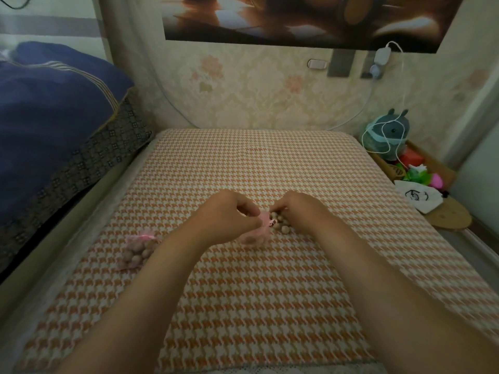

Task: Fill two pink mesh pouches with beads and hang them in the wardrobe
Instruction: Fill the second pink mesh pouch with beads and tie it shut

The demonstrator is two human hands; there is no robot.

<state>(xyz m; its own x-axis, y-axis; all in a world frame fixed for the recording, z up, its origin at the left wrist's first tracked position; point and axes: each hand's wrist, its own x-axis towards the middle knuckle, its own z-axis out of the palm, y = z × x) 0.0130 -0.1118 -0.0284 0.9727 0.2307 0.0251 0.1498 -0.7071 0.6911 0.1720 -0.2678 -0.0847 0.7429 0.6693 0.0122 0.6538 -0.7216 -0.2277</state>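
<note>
So, where does the open pouch [263, 225] lie from the loose beads [282, 225]?

— Just beside them, on their left. Its mouth is turned toward the pile and touches the nearest beads. My left hand [229, 214] pinches the pink mesh at that mouth, fingers curled round it.

— And the other hand?

— My right hand [299, 211] comes onto the pile from its right side, fingertips curled down and closed on a bead or two. I cannot tell how many.

— Which hand should carry, then?

— The right, I judge. It is already on the beads, and the pouch mouth lies straight to the left of the pile, so the move is only a short pass leftward.

— And the other pouch?

— The filled pouch [140, 249] lies on the bed [270, 163] well to the left of the pile, past my left hand. Its top is gathered and neither hand touches it.
</note>
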